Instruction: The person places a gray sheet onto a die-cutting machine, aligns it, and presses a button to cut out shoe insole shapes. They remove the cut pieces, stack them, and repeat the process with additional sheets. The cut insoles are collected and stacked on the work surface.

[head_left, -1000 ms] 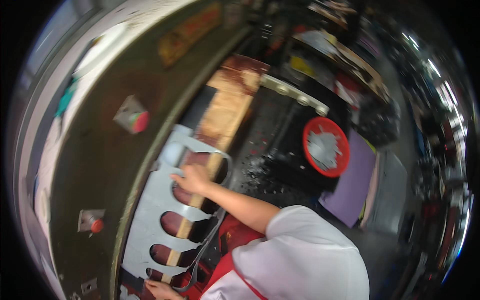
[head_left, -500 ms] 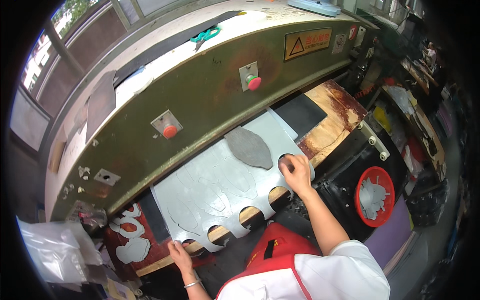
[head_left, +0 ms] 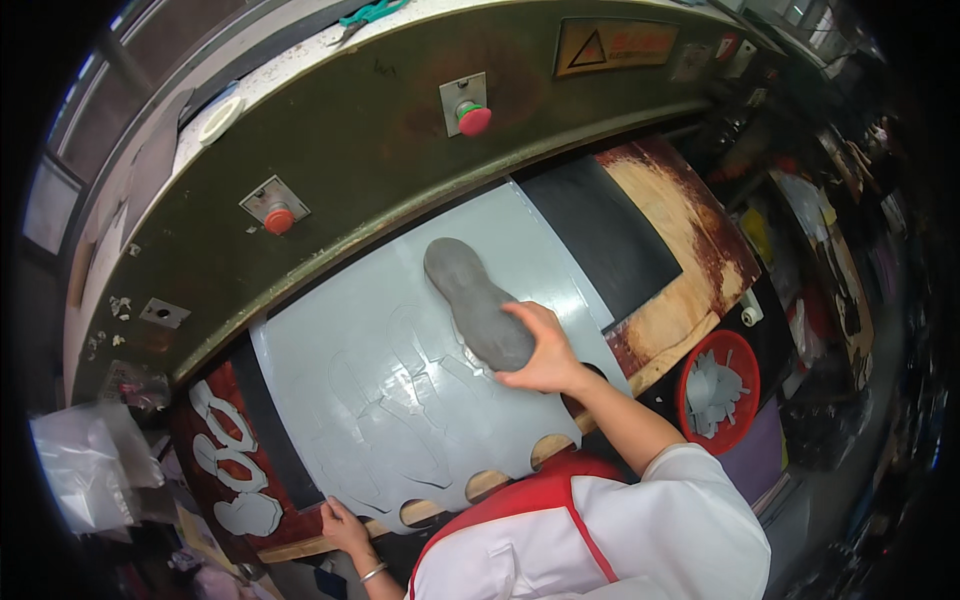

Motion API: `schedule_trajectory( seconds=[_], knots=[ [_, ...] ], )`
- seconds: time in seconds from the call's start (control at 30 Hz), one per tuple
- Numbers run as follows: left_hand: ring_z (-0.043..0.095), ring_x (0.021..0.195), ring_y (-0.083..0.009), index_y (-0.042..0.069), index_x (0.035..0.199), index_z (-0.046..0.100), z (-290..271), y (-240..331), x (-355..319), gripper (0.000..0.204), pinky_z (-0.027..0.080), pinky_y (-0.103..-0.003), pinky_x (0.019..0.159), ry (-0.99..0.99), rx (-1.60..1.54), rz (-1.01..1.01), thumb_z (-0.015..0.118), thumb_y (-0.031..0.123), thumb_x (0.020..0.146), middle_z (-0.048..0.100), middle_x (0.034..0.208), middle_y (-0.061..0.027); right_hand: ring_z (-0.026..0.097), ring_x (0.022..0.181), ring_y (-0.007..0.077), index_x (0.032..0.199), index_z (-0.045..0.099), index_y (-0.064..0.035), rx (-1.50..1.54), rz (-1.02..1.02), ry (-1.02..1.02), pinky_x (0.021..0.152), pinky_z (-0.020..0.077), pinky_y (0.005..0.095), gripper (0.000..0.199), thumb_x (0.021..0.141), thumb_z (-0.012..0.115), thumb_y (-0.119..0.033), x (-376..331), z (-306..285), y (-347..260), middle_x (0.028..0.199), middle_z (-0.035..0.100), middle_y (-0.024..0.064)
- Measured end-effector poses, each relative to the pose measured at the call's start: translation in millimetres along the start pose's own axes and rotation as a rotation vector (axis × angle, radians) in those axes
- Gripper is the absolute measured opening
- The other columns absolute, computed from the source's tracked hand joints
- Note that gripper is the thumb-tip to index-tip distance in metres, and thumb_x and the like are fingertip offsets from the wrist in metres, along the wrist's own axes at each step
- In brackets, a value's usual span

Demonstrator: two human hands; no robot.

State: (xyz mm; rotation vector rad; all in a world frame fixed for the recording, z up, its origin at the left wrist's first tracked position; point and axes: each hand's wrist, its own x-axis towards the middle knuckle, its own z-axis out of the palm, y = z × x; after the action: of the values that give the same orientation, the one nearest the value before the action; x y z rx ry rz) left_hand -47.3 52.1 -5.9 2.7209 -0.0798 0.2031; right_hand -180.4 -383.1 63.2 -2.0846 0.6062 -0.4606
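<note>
A pale grey sheet (head_left: 330,390) with cut outlines and a row of round holes along its near edge lies on a wooden work board. On it rests a dark grey sole-shaped piece (head_left: 468,290), narrowed at the middle. My right hand (head_left: 545,355) grips this piece by its near end, thumb on the near side and fingers across the right side. At the sheet's near left corner, my left hand (head_left: 342,522) pinches the edge; its fingertips are partly hidden.
Behind the board stands a green machine beam (head_left: 370,150) with red push buttons. Pale cut-out pieces (head_left: 248,514) lie at the left. A black sheet (head_left: 600,240) covers part of the board at the right, near a red basket (head_left: 750,365) of scraps. A clear plastic bag (head_left: 90,465) hangs far left.
My right hand has left the sheet's right edge and taken hold of the dark grey piece, which now appears turned. My left hand stays at the near left corner. The view has shifted.
</note>
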Motion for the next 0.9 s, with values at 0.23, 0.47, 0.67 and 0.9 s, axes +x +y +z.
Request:
schedule_trajectory(
  seconds=[0.23, 0.47, 0.67, 0.9],
  knots=[
    [0.050, 0.054, -0.0348, 0.000, 0.083, 0.058, 1.1, -19.2, -25.1, 0.033, 0.040, -0.042, 0.053, 0.047, -0.081, 0.037, 0.050, 0.028, 0.096, 0.055, 0.064, -0.0195, 0.035, 0.126, 0.0411, 0.133, 0.043, -0.0083, -0.115, -0.003, 0.109, 0.101, 0.0384, 0.0475, 0.091, 0.053, 0.084, -0.020, 25.9, -43.2, 18.0, 0.130, 0.038, 0.0284],
    [0.044, 0.050, -0.0279, 0.000, 0.080, 0.054, 6.7, -13.8, -21.5, 0.032, 0.037, -0.040, 0.050, 0.024, -0.095, 0.026, 0.050, 0.027, 0.097, 0.049, 0.060, -0.0174, 0.031, 0.129, 0.0455, 0.137, 0.041, -0.0078, -0.311, -0.056, 0.170, 0.102, 0.0377, 0.0491, 0.091, 0.057, 0.085, -0.018, 18.8, -27.5, 44.7, 0.138, 0.030, 0.0303],
    [0.046, 0.052, -0.0271, -0.001, 0.082, 0.055, 13.1, -4.0, 2.7, 0.032, 0.038, -0.039, 0.051, 0.030, -0.127, 0.015, 0.049, 0.027, 0.097, 0.051, 0.061, -0.0172, 0.046, 0.124, 0.0400, 0.137, 0.037, 0.0035, -0.233, -0.129, 0.391, 0.103, 0.0409, 0.0411, 0.091, 0.059, 0.083, -0.001, 17.5, -14.8, 59.0, 0.136, 0.044, 0.0256],
    [0.049, 0.051, -0.0328, 0.001, 0.080, 0.057, 17.3, 25.4, 58.1, 0.034, 0.039, -0.043, 0.051, 0.009, -0.059, 0.041, 0.050, 0.030, 0.096, 0.054, 0.061, -0.0182, 0.042, 0.126, 0.0397, 0.142, 0.027, 0.0024, -0.167, -0.062, 0.387, 0.100, 0.0410, 0.0425, 0.092, 0.068, 0.080, -0.013, 89.0, -16.2, 48.6, 0.137, 0.040, 0.0246]
  ],
)
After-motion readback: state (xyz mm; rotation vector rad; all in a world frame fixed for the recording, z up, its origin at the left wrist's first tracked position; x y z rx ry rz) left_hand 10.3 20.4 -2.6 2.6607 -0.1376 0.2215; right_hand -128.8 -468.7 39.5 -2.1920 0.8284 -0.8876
